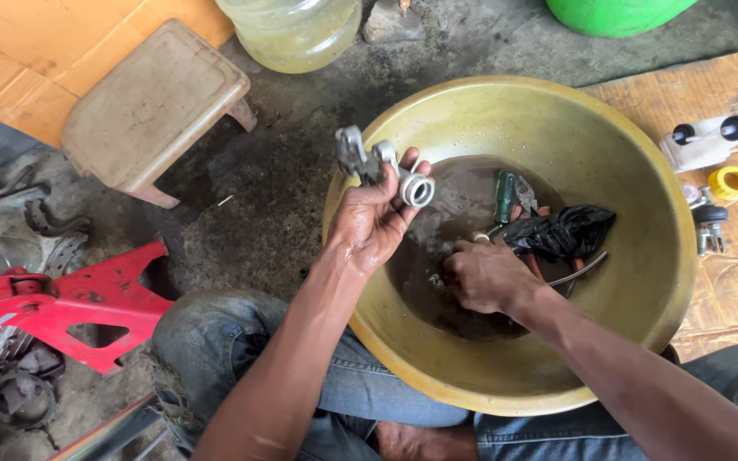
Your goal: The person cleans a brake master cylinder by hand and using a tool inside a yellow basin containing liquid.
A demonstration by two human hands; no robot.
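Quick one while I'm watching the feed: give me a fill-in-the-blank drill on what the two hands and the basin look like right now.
1. The left hand holds a grey ____ part up over the basin's rim.
2. The right hand is dipped into dark liquid inside the ____ basin.
3. A ____ plastic bag lies in the basin beside the pliers.
4. Left of the basin stands a small plastic ____ on the ground.

Missing words: metal; yellow; black; stool

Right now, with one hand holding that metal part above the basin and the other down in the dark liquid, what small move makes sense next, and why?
Probably lower the metal part into the yellow basin. The left hand holds it above the rim, while the right hand is already down in the dark liquid beside pliers and a black bag.
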